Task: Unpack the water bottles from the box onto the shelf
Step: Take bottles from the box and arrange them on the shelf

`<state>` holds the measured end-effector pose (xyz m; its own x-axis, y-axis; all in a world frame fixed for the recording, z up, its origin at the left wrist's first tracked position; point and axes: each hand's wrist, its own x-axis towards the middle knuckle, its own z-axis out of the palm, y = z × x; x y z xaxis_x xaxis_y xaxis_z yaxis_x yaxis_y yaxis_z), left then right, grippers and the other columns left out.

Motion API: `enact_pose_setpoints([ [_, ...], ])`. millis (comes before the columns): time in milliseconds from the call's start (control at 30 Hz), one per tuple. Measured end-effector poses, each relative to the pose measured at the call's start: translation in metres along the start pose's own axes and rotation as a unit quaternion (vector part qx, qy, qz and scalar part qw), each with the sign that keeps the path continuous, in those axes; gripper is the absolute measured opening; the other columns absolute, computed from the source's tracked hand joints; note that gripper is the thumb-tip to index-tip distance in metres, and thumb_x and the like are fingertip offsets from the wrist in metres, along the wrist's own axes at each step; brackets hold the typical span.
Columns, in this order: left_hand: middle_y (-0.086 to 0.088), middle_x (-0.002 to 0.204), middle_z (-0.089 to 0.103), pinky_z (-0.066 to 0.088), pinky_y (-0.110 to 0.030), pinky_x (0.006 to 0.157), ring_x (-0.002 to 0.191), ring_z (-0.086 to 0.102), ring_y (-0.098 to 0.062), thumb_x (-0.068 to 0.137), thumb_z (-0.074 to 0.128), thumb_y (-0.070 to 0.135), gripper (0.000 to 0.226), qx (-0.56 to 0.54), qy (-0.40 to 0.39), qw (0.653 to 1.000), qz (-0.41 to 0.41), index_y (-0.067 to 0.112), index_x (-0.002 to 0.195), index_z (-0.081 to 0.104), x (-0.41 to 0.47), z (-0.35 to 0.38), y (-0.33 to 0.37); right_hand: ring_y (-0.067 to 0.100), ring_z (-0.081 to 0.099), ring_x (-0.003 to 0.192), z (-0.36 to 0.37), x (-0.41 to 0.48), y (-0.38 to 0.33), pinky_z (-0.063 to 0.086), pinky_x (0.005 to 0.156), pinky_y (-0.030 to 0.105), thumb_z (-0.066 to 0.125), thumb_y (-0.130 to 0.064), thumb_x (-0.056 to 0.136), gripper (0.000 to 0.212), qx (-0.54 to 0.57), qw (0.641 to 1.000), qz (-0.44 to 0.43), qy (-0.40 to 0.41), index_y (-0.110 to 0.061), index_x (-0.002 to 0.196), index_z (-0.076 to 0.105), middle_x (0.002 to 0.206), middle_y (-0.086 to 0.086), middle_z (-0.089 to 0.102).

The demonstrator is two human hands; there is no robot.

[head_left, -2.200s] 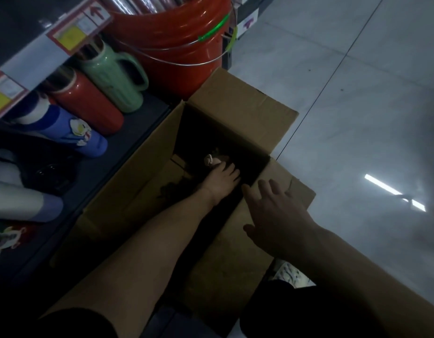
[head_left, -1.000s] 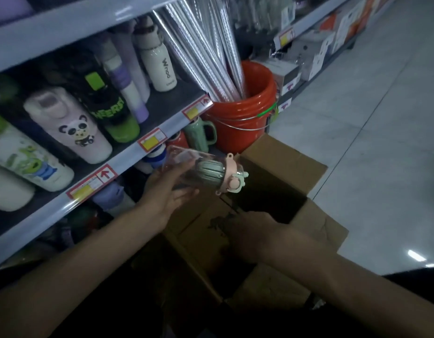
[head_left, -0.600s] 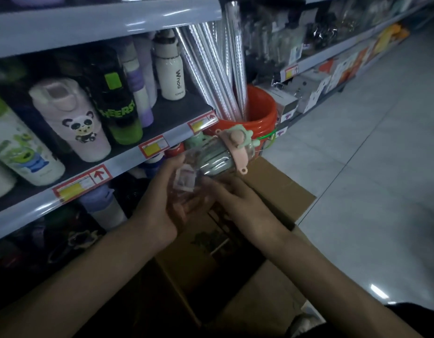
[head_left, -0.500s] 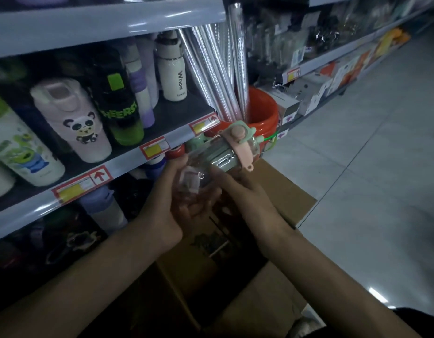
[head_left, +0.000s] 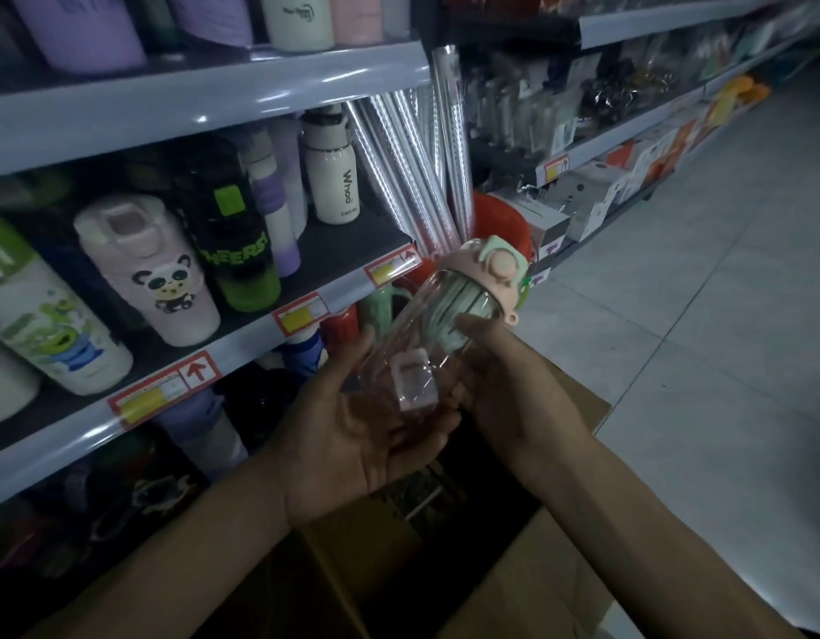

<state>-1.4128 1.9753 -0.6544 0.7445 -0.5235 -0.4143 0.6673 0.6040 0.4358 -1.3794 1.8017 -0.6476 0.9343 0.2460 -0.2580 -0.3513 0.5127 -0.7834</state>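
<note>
Left hand point(head_left: 352, 435) and right hand point(head_left: 509, 385) both grip the clear plastic-wrapped bottle with pink-green lid point(head_left: 445, 325), tilted, above the brown cardboard box point(head_left: 514, 569); wrap possibly a bag.

Water bottle point(head_left: 438, 334): clear glossy plastic body, matt pink lid, clear film wrap. Box point(head_left: 527, 574): matt brown cardboard, near. Shelf point(head_left: 205, 99): smooth grey painted metal edge, slight sheen, left. Panda bottle point(head_left: 154, 269): smooth satin finish. Rolls point(head_left: 421, 168): shiny silvery film. Bucket point(head_left: 504, 223): glossy red plastic. Floor point(head_left: 721, 292): smooth pale tiles, right.
</note>
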Motion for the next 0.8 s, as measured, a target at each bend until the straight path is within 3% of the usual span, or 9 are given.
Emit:
enact_pose_setpoints([
  [100, -0.025, 0.127, 0.067, 0.063, -0.042, 0.072, 0.096, 0.073, -0.036, 0.087, 0.061, 0.057, 0.064, -0.024, -0.011, 1.000, -0.008, 0.006, 0.122, 0.073, -0.001, 0.002, 0.001, 0.035, 0.071, 0.099, 0.001, 0.000, -0.002, 0.058, 0.088, 0.043, 0.066, -0.021, 0.088, 0.034, 0.013, 1.000, -0.009, -0.013, -0.003, 0.118, 0.066, 0.111, 0.020, 0.074],
  [133, -0.027, 0.129, 0.066, 0.064, -0.041, 0.070, 0.094, 0.074, -0.036, 0.086, 0.061, 0.056, 0.064, -0.033, -0.013, 0.999, -0.004, 0.005, 0.123, 0.073, -0.002, 0.002, 0.001, 0.036, 0.071, 0.099, 0.003, -0.001, -0.003, 0.058, 0.089, 0.045, 0.064, -0.020, 0.089, 0.037, 0.017, 0.999, -0.016, -0.026, -0.001, 0.120, 0.064, 0.110, 0.021, 0.074],
  [233, -0.027, 0.129, 0.065, 0.064, -0.039, 0.068, 0.091, 0.074, -0.035, 0.082, 0.066, 0.052, 0.063, -0.024, -0.022, 0.999, 0.017, 0.005, 0.123, 0.073, -0.003, 0.006, 0.002, 0.023, 0.072, 0.068, 0.008, 0.000, -0.008, 0.058, 0.060, 0.030, 0.057, -0.018, 0.090, 0.032, 0.024, 0.996, -0.022, -0.079, 0.004, 0.113, 0.061, 0.084, 0.014, 0.074],
  [333, -0.020, 0.114, 0.073, 0.063, -0.037, 0.066, 0.086, 0.074, -0.032, 0.079, 0.067, 0.045, 0.048, 0.016, 0.015, 0.997, 0.080, 0.009, 0.108, 0.080, -0.005, 0.011, 0.004, 0.022, 0.060, 0.054, 0.013, 0.001, -0.010, 0.051, 0.052, 0.027, 0.053, -0.021, 0.091, 0.022, 0.012, 0.996, -0.022, -0.084, -0.005, 0.085, 0.066, 0.065, 0.007, 0.066],
  [433, -0.016, 0.114, 0.075, 0.063, -0.038, 0.074, 0.088, 0.076, -0.029, 0.082, 0.067, 0.033, 0.037, 0.056, 0.056, 0.983, 0.167, 0.013, 0.112, 0.079, -0.008, 0.013, 0.007, 0.028, 0.061, 0.072, 0.021, 0.002, -0.007, 0.051, 0.064, 0.030, 0.056, -0.025, 0.094, 0.027, -0.028, 0.997, -0.031, -0.063, -0.005, 0.101, 0.073, 0.092, 0.016, 0.068],
  [533, -0.011, 0.113, 0.076, 0.060, -0.041, 0.088, 0.092, 0.076, -0.024, 0.087, 0.067, 0.026, 0.024, 0.135, 0.093, 0.959, 0.232, 0.024, 0.107, 0.080, -0.011, 0.013, 0.007, 0.036, 0.064, 0.095, 0.029, 0.001, 0.000, 0.052, 0.088, 0.043, 0.055, -0.021, 0.096, 0.030, -0.058, 0.996, -0.036, -0.052, -0.004, 0.115, 0.070, 0.111, 0.020, 0.070],
  [633, 0.002, 0.114, 0.076, 0.056, -0.046, 0.096, 0.104, 0.074, -0.018, 0.079, 0.079, 0.030, 0.042, 0.251, 0.178, 0.893, 0.328, 0.033, 0.120, 0.070, -0.013, 0.009, 0.002, 0.030, 0.067, 0.108, 0.034, 0.000, 0.002, 0.051, 0.098, 0.040, 0.048, -0.011, 0.095, 0.034, -0.098, 0.992, -0.057, -0.062, -0.006, 0.122, 0.069, 0.120, 0.015, 0.072],
  [733, 0.013, 0.117, 0.073, 0.057, -0.021, 0.083, 0.105, 0.070, -0.001, 0.074, 0.086, 0.021, 0.065, 0.347, 0.236, 0.790, 0.447, 0.034, 0.133, 0.060, -0.020, 0.009, -0.004, 0.024, 0.066, 0.106, 0.040, -0.003, 0.006, 0.047, 0.100, 0.039, 0.050, -0.010, 0.084, 0.042, -0.153, 0.982, -0.081, -0.077, -0.005, 0.122, 0.069, 0.116, 0.011, 0.073],
  [800, 0.014, 0.122, 0.070, 0.054, -0.013, 0.081, 0.107, 0.067, 0.004, 0.077, 0.087, 0.010, 0.073, 0.358, 0.246, 0.761, 0.482, 0.028, 0.140, 0.056, -0.024, 0.008, -0.005, 0.019, 0.066, 0.099, 0.042, -0.007, 0.009, 0.046, 0.095, 0.037, 0.051, -0.010, 0.081, 0.042, -0.169, 0.979, -0.090, -0.076, -0.004, 0.118, 0.070, 0.112, 0.011, 0.072],
])
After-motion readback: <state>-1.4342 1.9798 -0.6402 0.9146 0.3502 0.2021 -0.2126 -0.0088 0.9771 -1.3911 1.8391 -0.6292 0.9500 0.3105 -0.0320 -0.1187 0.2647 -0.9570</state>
